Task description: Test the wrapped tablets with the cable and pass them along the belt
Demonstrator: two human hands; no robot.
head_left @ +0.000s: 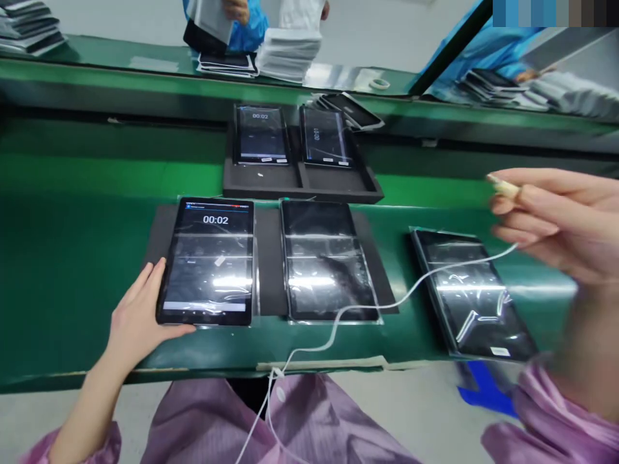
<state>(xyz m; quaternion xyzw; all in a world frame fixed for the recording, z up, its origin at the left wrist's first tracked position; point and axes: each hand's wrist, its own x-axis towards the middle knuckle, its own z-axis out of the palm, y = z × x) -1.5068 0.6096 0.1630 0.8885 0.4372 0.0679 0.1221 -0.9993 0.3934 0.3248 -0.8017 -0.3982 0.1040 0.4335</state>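
Note:
My left hand holds the lower left corner of a tablet whose lit screen reads 00:02, thumb along its bottom edge. Raised at the right, my right hand pinches the pale plug of a white cable. The cable runs down across a dark-screened tablet in the middle and over the bench's front edge. Both of these tablets lie on a dark foam sheet. Below my right hand, more film-covered tablets appear to lie in a stack.
Behind, a black tray holds two lit tablets, with more flat dark pieces at its back right. A raised green shelf carries stacks of tablets and white sheets. A person in blue works beyond it.

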